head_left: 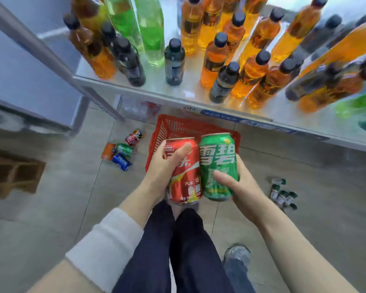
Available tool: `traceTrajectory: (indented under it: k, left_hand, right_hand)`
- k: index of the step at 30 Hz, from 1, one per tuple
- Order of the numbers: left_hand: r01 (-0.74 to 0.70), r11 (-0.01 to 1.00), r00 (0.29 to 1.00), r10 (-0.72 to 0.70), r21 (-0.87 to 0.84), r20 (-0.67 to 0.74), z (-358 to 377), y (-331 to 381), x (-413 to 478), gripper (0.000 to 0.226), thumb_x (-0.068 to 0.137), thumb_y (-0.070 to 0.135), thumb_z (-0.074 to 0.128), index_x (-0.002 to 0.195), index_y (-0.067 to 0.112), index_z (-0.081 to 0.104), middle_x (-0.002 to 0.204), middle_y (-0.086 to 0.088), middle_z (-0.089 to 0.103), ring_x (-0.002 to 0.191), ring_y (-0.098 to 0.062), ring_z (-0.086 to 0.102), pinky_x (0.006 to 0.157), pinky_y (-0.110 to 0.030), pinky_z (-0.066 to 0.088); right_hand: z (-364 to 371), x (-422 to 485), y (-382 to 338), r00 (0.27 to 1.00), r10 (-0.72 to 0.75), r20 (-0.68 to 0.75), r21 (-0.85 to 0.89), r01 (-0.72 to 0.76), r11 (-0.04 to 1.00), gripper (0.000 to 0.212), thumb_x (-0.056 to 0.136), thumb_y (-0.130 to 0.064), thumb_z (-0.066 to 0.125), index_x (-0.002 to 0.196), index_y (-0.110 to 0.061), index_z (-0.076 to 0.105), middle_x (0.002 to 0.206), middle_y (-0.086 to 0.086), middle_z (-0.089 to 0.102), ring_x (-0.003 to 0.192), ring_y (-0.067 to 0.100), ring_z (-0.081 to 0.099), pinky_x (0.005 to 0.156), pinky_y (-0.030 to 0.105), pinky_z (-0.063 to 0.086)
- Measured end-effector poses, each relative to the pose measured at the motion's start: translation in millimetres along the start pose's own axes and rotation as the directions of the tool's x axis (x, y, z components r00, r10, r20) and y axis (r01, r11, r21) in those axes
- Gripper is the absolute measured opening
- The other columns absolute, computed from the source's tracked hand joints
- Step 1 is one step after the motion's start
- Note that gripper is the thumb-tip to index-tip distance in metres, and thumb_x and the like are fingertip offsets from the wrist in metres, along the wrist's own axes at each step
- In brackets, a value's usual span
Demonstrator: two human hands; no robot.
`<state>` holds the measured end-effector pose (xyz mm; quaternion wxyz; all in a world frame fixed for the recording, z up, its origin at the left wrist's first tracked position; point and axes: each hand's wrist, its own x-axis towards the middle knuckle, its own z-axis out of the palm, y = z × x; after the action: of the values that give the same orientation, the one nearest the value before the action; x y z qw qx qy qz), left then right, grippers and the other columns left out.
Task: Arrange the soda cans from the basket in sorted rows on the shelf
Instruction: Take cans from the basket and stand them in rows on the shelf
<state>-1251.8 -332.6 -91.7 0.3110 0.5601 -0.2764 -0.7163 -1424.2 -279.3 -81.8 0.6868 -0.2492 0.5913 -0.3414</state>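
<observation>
1. At centre frame, above the basket [171,127], my left hand [167,163] wraps a red can [185,182], thumb across its front and fingers curled behind.
2. My right hand [239,187] grips a green can [218,166] low on its body. The two cans touch side to side, both tilted.
3. I judge the step to be carrying this pair up to the shelf [152,89] in the upper frame, which is crowded with bottles [216,60].
4. To do it well, I part the cans first, turn each upright, and pick a bare patch near the front edge.
5. Each colour starts its own row, label forward.
6. Four floor cans [123,151] lie left of the basket, waiting.
</observation>
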Motion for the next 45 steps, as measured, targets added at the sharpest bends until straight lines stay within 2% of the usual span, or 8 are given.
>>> traceTrajectory:
  k: [8, 12, 17, 23, 29, 33, 37, 45]
  left_hand:
    - [-0.048, 0.999, 0.995, 0.046, 0.025, 0.09, -20, 99, -58, 0.106, 0.036, 0.072, 0.078, 0.121, 0.014, 0.051, 0.112, -0.013, 0.067, 0.097, -0.029, 0.067, 0.084, -0.046, 0.055]
    - [-0.028, 0.996, 0.982, 0.043, -0.082, 0.182, -31, 141, -79, 0.086, 0.06, 0.049, 0.075, 0.127, 0.006, 0.045, 0.112, -0.019, 0.065, 0.088, -0.027, 0.069, 0.067, -0.035, 0.057]
    - [-0.045, 0.997, 0.967, 0.061, -0.069, 0.247, -44, 175, -96, 0.086, 0.049, 0.042, 0.072, 0.124, 0.009, 0.046, 0.102, -0.017, 0.066, 0.079, -0.025, 0.069, 0.062, -0.032, 0.056]
    - [-0.24, 0.97, 0.942, 0.241, -0.033, 0.236, -30, 226, -96, 0.07, 0.049, 0.042, 0.074, 0.109, 0.01, 0.057, 0.087, -0.008, 0.073, 0.078, -0.024, 0.071, 0.063, -0.03, 0.056]
    - [-0.435, 0.9, 0.892, 0.429, 0.011, 0.144, -18, 282, -99, 0.058, 0.055, 0.043, 0.076, 0.104, 0.015, 0.061, 0.093, -0.009, 0.073, 0.086, -0.028, 0.071, 0.08, -0.043, 0.055]
    - [-0.544, 0.839, 0.835, 0.54, 0.008, 0.102, -19, 323, -102, 0.05, 0.057, 0.039, 0.075, 0.099, 0.014, 0.062, 0.088, -0.009, 0.073, 0.081, -0.027, 0.071, 0.071, -0.037, 0.058]
    - [-0.609, 0.793, 0.79, 0.608, -0.009, 0.079, -31, 358, -103, 0.044, 0.058, 0.036, 0.076, 0.094, 0.014, 0.063, 0.081, -0.006, 0.073, 0.074, -0.023, 0.071, 0.065, -0.032, 0.058]
    - [-0.638, 0.77, 0.768, 0.636, 0.012, 0.072, -75, 416, -95, 0.035, 0.062, 0.037, 0.069, 0.087, 0.014, 0.063, 0.073, -0.002, 0.073, 0.069, -0.019, 0.07, 0.07, -0.034, 0.057]
  right_hand:
    - [67, -51, -78, 0.986, -0.138, -0.09, 0.059, 0.144, 0.988, 0.078, 0.047, -0.038, 0.079, 0.117, -0.034, 0.045, 0.116, 0.002, 0.063, 0.104, 0.021, 0.064, 0.085, 0.04, 0.053]
    - [93, -66, -110, 0.982, -0.179, -0.063, 0.101, 0.185, 0.978, 0.097, 0.037, -0.047, 0.088, 0.123, -0.029, 0.045, 0.116, 0.006, 0.065, 0.102, 0.025, 0.066, 0.082, 0.043, 0.053]
    - [111, -74, -136, 0.978, -0.207, -0.023, 0.09, 0.208, 0.974, 0.104, 0.039, -0.053, 0.087, 0.129, -0.029, 0.042, 0.119, 0.008, 0.064, 0.104, 0.029, 0.065, 0.088, 0.05, 0.051]
    - [112, -74, -188, 0.945, -0.325, -0.049, -0.03, 0.324, 0.946, 0.101, 0.034, -0.06, 0.085, 0.124, -0.031, 0.048, 0.115, 0.003, 0.066, 0.101, 0.024, 0.066, 0.088, 0.051, 0.052]
    - [117, -73, -251, 0.858, -0.512, -0.045, -0.183, 0.496, 0.849, 0.106, 0.033, -0.073, 0.077, 0.127, -0.034, 0.046, 0.12, -0.002, 0.062, 0.106, 0.02, 0.063, 0.09, 0.048, 0.051]
    - [131, -69, -293, 0.806, -0.592, 0.013, -0.161, 0.586, 0.794, 0.083, 0.039, -0.049, 0.076, 0.116, -0.028, 0.052, 0.104, 0.0, 0.07, 0.091, 0.018, 0.069, 0.075, 0.036, 0.057]
    - [149, -63, -327, 0.771, -0.636, 0.025, -0.171, 0.631, 0.757, 0.066, 0.043, -0.047, 0.071, 0.105, -0.032, 0.053, 0.091, -0.009, 0.072, 0.083, 0.012, 0.07, 0.067, 0.027, 0.056]
    - [192, -56, -399, 0.656, -0.751, 0.084, -0.173, 0.751, 0.637, 0.087, 0.052, -0.032, 0.075, 0.129, -0.025, 0.035, 0.106, 0.0, 0.064, 0.092, 0.015, 0.069, 0.067, 0.031, 0.057]
